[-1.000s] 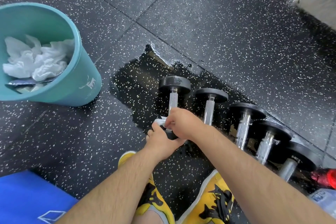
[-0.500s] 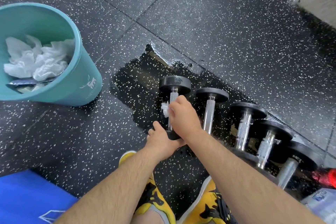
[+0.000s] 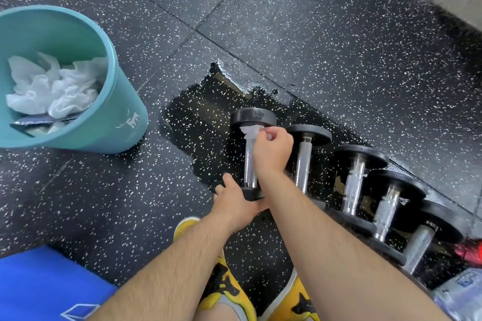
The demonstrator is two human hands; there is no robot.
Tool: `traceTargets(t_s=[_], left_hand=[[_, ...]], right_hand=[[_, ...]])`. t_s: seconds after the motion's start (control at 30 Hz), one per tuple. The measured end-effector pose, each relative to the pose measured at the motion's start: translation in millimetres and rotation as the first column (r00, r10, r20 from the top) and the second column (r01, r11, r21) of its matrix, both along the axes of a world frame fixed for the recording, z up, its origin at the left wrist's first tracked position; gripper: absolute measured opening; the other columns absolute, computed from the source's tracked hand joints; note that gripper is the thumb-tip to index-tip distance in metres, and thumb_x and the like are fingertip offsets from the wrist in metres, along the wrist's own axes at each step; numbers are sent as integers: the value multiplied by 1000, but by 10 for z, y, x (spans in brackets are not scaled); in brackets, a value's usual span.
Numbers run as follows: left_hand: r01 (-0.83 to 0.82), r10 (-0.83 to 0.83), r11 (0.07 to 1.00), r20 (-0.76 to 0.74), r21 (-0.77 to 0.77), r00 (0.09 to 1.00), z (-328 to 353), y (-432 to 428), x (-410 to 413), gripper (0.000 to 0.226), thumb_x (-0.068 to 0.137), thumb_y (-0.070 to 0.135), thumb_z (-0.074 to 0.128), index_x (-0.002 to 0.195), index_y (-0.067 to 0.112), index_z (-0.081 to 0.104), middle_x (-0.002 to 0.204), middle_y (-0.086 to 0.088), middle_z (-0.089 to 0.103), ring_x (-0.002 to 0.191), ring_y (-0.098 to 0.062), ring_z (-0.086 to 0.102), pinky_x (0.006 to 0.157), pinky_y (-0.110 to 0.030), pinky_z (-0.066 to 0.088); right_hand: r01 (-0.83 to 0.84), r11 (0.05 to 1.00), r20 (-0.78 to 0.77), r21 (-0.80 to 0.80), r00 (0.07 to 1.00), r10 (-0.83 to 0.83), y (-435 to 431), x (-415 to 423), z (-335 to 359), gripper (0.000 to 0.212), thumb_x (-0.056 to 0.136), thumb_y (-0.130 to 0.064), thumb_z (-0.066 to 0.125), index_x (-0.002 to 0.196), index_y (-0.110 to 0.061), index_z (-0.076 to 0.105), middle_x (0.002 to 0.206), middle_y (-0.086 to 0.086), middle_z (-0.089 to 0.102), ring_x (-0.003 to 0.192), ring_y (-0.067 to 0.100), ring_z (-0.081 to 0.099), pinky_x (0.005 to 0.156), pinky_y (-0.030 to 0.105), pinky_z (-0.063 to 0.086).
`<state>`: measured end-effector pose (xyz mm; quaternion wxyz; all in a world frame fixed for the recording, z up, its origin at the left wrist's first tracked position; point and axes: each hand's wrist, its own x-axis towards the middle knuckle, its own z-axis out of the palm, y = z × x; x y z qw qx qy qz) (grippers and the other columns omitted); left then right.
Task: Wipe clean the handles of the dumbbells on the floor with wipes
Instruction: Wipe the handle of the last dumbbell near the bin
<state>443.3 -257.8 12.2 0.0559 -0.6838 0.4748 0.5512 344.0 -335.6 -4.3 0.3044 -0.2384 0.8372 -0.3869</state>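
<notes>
— What is at the left of your feed?

— I see a teal plastic bucket (image 3: 122, 117) standing on the black speckled rubber floor (image 3: 326, 34), with crumpled white tissues (image 3: 60, 91) inside it. In the bottom-left corner lies a blue mat (image 3: 39, 286).

— And the hands?

— I have both near the middle. The left hand (image 3: 234, 202) is curled round the near black head of the leftmost dumbbell (image 3: 253, 116), which lies on a darker, glossy patch of the floor. Its knurled steel handle (image 3: 250, 161) shows bare between the two hands. The right hand (image 3: 271, 154) pinches a crumpled white wipe (image 3: 251, 131) against the far end of that handle, touching the far head.

— What is to the right of them?

— Four more black dumbbells with steel handles lie side by side in a row. I see the nearest one (image 3: 303, 161) just beside the right hand. Below the forearms are two yellow-and-black shoes (image 3: 227, 292). At the right edge I see a red object (image 3: 469, 253) and a clear plastic bottle (image 3: 461, 292), both cut off by the frame, so I cannot tell more.
</notes>
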Motion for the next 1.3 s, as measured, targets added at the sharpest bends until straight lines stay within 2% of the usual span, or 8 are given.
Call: traceTargets(t_s=[0.17, 0.43, 0.6, 0.67, 0.8, 0.93, 1.1, 1.3], left_hand=[[22, -22, 1000, 18, -17, 1000, -28, 8, 6, 100, 81, 46, 75, 151, 10, 13, 139, -18, 36, 127, -37, 44, 107, -51, 42], [5, -5, 1000, -10, -6, 1000, -2, 3, 1, 117, 70, 63, 82, 150, 13, 13, 137, -11, 37, 129, -30, 43, 103, -40, 42], [20, -20, 1000, 12, 2, 1000, 12, -11, 1, 100, 78, 51, 78, 147, 14, 16, 136, -13, 37, 127, -33, 44, 104, -45, 44], [44, -44, 999, 14, 5, 999, 12, -14, 12, 84, 85, 37, 72, 144, 13, 18, 137, -18, 36, 126, -37, 43, 103, -46, 43], [51, -51, 999, 0, 10, 999, 3, -10, 34, 61, 87, 29, 70, 124, 18, 24, 130, -16, 37, 122, -35, 44, 99, -47, 44], [51, -51, 999, 0, 12, 999, 6, -19, 24, 66, 85, 33, 73, 127, 19, 25, 132, -16, 36, 122, -36, 45, 103, -51, 46], [48, -48, 999, -11, 14, 999, 16, -26, 27, 59, 87, 29, 69, 126, 17, 26, 131, -16, 36, 122, -35, 44, 100, -49, 46], [43, -43, 999, -8, 6, 999, 20, -12, 20, 64, 86, 27, 69, 130, 14, 26, 130, -17, 37, 121, -35, 43, 100, -47, 44]], right_hand=[[-11, 997, 135, 76, 991, 0, -12, 194, -36, 22, 96, -37, 54, 109, -18, 55, 96, -8, 61, 81, 10, 57, 61, 24, 38], [84, 983, 371, 164, 918, -140, -94, 1, -182, 9, 103, -22, 50, 104, -13, 51, 89, -2, 53, 79, 16, 51, 72, 30, 37], [77, 996, 179, 43, 980, -84, -56, 135, -114, 24, 90, -21, 63, 72, -18, 47, 71, -7, 53, 61, 11, 45, 57, 28, 35], [-11, 997, 29, 83, 1000, 8, -67, 236, -95, 22, 85, -15, 62, 66, -18, 51, 80, 1, 60, 63, 16, 51, 57, 29, 36], [-164, 962, -118, 218, 974, 193, -112, 343, -65, 13, 88, -12, 54, 85, -16, 66, 106, -1, 46, 74, 21, 53, 69, 31, 45], [-320, 907, -136, 275, 920, 366, -54, 368, -69, 27, 88, -39, 61, 107, -20, 64, 117, 2, 48, 97, 23, 55, 83, 37, 51], [-117, 990, -107, 73, 986, 124, -18, 351, -38, 31, 99, -41, 53, 103, -14, 40, 91, 3, 62, 78, 24, 61, 66, 36, 47], [-58, 988, -46, 141, 997, 65, -88, 261, -60, 33, 90, -14, 62, 111, -14, 36, 82, -4, 51, 76, 22, 60, 62, 35, 47]])
